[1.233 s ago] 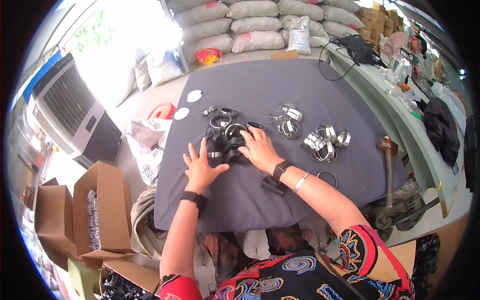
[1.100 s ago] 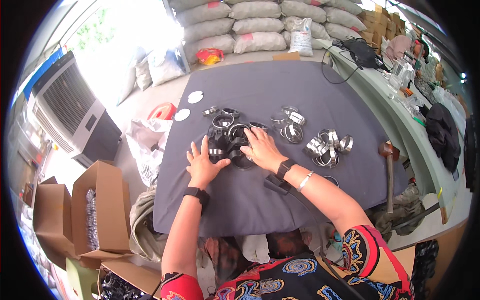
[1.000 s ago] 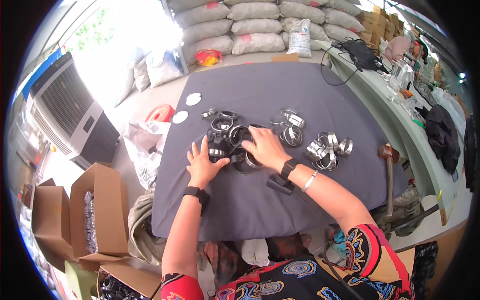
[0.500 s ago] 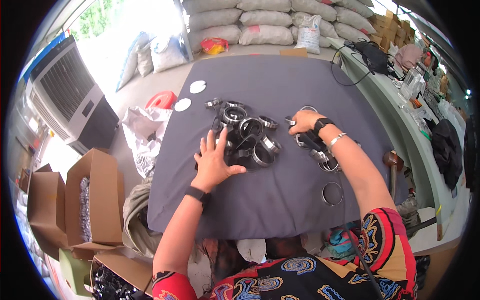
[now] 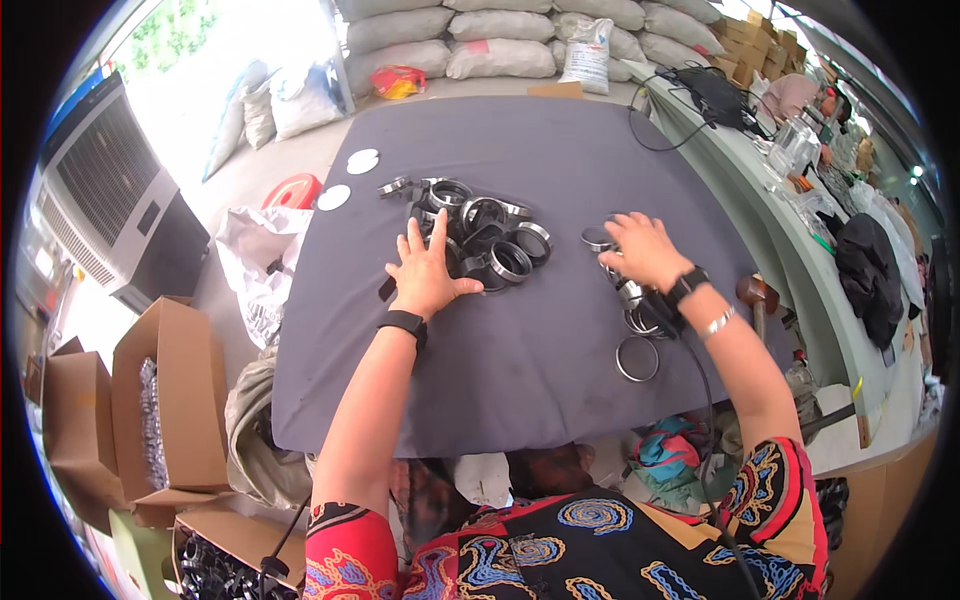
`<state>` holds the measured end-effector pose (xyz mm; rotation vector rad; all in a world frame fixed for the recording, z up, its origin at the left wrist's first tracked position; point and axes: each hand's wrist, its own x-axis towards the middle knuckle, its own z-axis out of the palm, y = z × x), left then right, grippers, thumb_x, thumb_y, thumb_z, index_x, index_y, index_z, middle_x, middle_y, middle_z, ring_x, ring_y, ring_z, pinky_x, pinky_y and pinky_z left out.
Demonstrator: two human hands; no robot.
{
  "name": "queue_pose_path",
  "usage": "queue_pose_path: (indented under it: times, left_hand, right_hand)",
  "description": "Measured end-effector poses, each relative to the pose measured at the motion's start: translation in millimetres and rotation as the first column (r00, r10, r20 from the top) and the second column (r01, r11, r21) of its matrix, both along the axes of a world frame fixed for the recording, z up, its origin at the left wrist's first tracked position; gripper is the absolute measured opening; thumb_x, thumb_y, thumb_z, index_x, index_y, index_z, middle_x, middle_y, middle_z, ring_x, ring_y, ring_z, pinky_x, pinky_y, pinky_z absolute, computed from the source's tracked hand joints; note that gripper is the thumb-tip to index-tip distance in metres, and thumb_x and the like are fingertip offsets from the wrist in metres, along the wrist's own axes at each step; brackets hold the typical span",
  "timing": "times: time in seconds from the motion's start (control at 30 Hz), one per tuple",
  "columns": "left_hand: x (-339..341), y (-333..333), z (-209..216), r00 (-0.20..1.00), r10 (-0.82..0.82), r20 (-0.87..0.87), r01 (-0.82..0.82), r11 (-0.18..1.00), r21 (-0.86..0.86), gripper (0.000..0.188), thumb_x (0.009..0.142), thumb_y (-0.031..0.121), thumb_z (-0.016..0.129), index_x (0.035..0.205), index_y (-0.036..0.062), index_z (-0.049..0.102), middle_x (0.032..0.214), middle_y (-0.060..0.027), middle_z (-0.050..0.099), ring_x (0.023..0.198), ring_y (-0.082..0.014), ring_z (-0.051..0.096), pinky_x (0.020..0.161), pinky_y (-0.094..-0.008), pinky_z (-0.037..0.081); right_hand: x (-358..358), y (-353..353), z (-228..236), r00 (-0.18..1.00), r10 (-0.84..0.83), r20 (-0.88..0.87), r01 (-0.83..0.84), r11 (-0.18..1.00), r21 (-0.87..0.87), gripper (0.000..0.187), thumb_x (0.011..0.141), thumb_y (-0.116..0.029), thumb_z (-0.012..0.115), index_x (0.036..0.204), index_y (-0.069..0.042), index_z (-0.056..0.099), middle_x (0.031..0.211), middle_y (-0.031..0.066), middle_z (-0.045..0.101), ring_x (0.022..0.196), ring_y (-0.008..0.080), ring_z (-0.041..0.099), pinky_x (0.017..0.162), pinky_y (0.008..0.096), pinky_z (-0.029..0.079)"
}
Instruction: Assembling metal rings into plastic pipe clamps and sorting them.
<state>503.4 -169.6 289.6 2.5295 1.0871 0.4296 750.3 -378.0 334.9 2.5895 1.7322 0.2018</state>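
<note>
On the grey cloth-covered table (image 5: 520, 390) lies a pile of black and silver ring-shaped clamps (image 5: 500, 215). At its near left side my left hand (image 5: 425, 272) rests against the pile, fingers spread and thumb stretched out, holding nothing. To the right, my right hand (image 5: 650, 252) is over a smaller group of silver-and-black rings (image 5: 645, 320), which it partly covers. Its fingers are bent but apart, slightly blurred. One ring (image 5: 597, 238) shows beside its fingertips. A single thin ring (image 5: 637, 358) lies flat nearer to me.
White discs (image 5: 335, 197) lie at the table's far left. A wooden-headed mallet (image 5: 757, 294) is at the right edge. Cardboard boxes (image 5: 190, 390) and an air cooler (image 5: 130, 190) stand left; a cluttered bench (image 5: 700, 150) runs along the right. Stacked sacks (image 5: 500, 58) are behind.
My view has shifted a little. My right hand has moved rightward over the smaller group, its fingers now more apart. The pile by my left hand sits slightly farther from me.
</note>
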Motion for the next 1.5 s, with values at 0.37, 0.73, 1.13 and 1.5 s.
queue_pose_path:
  times: [0.37,0.73,1.13,1.5]
  left_hand:
    - [-47.8,-96.4,6.2,0.925,-0.379,0.037,0.363,0.906,0.219,0.097,0.061,0.042,0.083,0.141,0.0154,0.036,0.148,-0.0233,0.023,0.133,-0.049,0.024,0.1,-0.0667,0.024]
    - [-57.7,-178.1,-9.9,0.786,-0.611,-0.097,0.618,0.77,0.159,0.095,0.063,0.046,0.079,0.143,0.0166,0.036,0.15,-0.0195,0.024,0.137,-0.0447,0.022,0.102,-0.0659,0.025]
    - [-34.8,107.0,-11.5,0.881,0.199,0.43,-0.103,0.967,-0.234,0.096,0.077,0.057,0.067,0.146,0.0062,0.025,0.147,-0.0302,0.023,0.135,-0.0466,0.026,0.109,-0.0503,0.028]
    - [74.2,175.9,-33.9,0.923,0.103,0.37,0.001,0.963,-0.271,0.084,0.082,0.057,0.058,0.142,0.0028,0.034,0.146,-0.0264,0.031,0.131,-0.0395,0.039,0.107,-0.0459,0.033]
  right_hand:
    - [-82.5,-109.4,-72.0,0.984,0.171,0.048,-0.171,0.985,-0.004,0.048,0.087,-0.023,0.059,0.134,-0.014,0.048,0.144,0.0161,0.036,0.137,0.0352,0.026,0.107,0.066,0.015]
    - [-8.3,-107.5,-64.0,0.978,0.085,0.191,-0.066,0.993,-0.103,0.049,0.086,-0.004,0.044,0.135,-0.011,0.045,0.139,0.011,0.045,0.137,0.0257,0.031,0.11,0.0606,0.016]
    - [-127.9,-123.0,-98.3,0.98,0.045,-0.194,0.036,0.917,0.397,0.045,0.088,-0.019,0.055,0.128,0.001,0.048,0.13,0.0202,0.05,0.127,0.0377,0.041,0.108,0.0473,0.029]
    - [-146.2,-126.1,-90.2,0.991,0.021,-0.129,0.031,0.922,0.386,0.043,0.084,-0.02,0.058,0.121,0.001,0.052,0.124,0.0181,0.054,0.118,0.0369,0.048,0.105,0.0493,0.033]
